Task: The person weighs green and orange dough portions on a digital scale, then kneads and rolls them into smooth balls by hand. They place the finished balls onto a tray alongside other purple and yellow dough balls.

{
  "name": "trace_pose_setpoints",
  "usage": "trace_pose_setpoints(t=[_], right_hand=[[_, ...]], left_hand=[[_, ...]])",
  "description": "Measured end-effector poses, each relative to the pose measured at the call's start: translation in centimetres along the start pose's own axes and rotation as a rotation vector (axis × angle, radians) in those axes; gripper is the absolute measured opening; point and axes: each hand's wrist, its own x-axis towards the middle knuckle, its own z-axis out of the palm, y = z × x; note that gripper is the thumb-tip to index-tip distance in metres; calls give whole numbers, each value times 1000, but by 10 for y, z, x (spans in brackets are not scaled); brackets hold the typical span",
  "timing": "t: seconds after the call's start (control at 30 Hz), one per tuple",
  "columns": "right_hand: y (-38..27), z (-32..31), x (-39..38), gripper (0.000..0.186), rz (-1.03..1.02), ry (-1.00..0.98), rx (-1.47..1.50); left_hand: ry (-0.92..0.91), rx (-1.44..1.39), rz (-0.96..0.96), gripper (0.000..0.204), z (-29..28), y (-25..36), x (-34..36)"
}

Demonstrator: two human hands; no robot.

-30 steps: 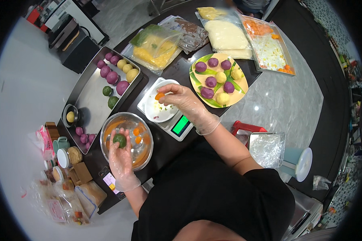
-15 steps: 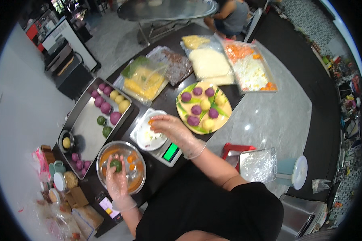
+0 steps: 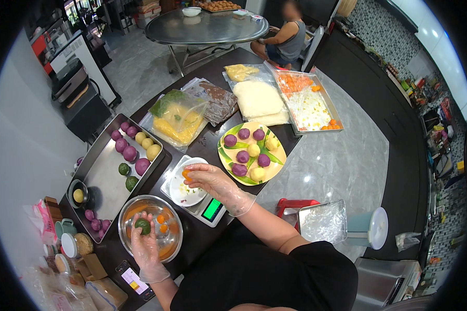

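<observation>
Both hands wear clear plastic gloves. My left hand (image 3: 147, 250) is curled round a dark green dough ball (image 3: 142, 226), above a steel bowl (image 3: 177, 239). A few orange pieces (image 3: 162, 224) and an orange coating lie inside that bowl. Between its fingertips, my right hand (image 3: 215, 182) pinches a small orange lump (image 3: 186, 175), partly hidden by the fingers. Beneath the right hand is a white dish (image 3: 192, 197) with small crumbs in it. The dish stands on a kitchen scale (image 3: 208, 216) with a lit green display.
A metal tray (image 3: 101, 173) of purple, yellow and green balls stands left. A patterned plate (image 3: 272, 168) carries purple and yellow balls. Behind are bagged yellow filling (image 3: 179, 124), pale dough (image 3: 259, 99) and an orange-and-white tray (image 3: 310, 106). A phone (image 3: 135, 280) lies near. Another person (image 3: 288, 41) sits beyond.
The whole view has tilted up and shifted, so more of the far table and the seated person shows. Both hands keep their holds, the right still over the white dish.
</observation>
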Motion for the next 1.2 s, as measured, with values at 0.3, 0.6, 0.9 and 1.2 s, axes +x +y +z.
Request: trace_pose_setpoints(t=[0.3, 0.6, 0.9, 1.2], right_hand=[[-51, -25, -18, 26, -397, 220, -360], [-95, -80, -47, 28, -346, 654, -815], [-108, -88, -56, 30, -303, 771, -1187], [-106, -103, -57, 30, -387, 781, -1291]], left_hand=[[-29, -5, 4, 45, -11, 2, 0], [26, 12, 0, 47, -5, 0, 4], [-61, 40, 2, 46, -10, 2, 3], [-26, 45, 4, 45, -8, 1, 3]])
